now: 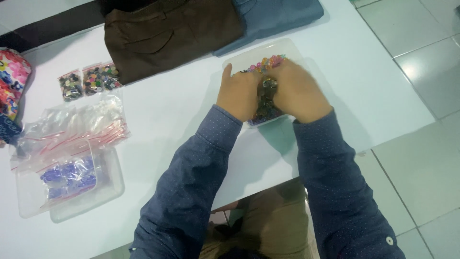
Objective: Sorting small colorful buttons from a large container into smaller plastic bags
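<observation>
- Centrally, just above the middle of the frame, both hands sit side by side in a clear plastic tray [282, 48] filled with mixed coloured buttons [266, 64].
- The left hand [238, 94] lies palm down on the left half of the tray, fingers curled into the buttons; whether it grips any cannot be told.
- The right hand [298, 91] covers the right half, fingers bent down into the pile; its grip is likewise hidden.
- The tray rests on the white bench [172, 110], just below a folded blue garment [278, 17] at the top edge.
- A folded brown garment [172, 31] lies at upper centre-left.
- 3 small bags of dark buttons [89, 80] sit left of it.
- At lower left, a heap of empty zip bags [76, 127] overlaps a second clear tray [103, 196] holding a bag of blue buttons [69, 178].
- A floral cloth [12, 79] shows at the far left edge.
</observation>
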